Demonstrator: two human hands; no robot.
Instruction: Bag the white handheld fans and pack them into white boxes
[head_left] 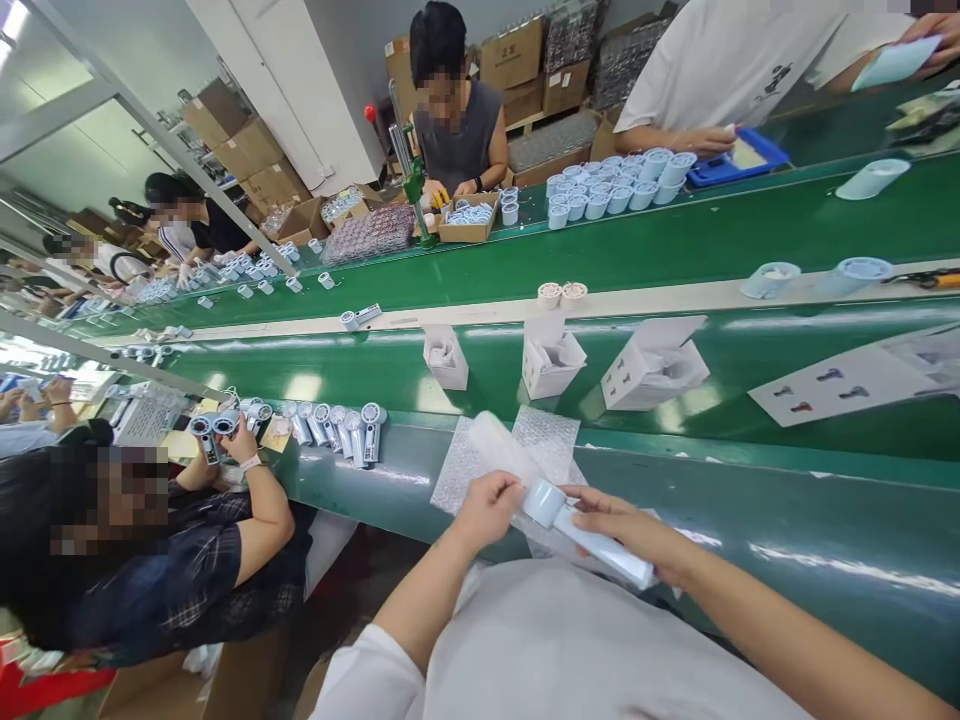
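Pale-blue plastic handheld fan (549, 506): at its round end the left hand (484, 512) pinches a clear, filmy bag (501, 446); farther along it, the right hand (626, 530) clasps — straight alignment should limit snagging.

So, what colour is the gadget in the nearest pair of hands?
The gadget is pale blue, best seen in the head view.

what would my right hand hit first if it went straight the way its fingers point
Most likely the round head of the pale blue device, just ahead of the right hand, though depth is unclear.
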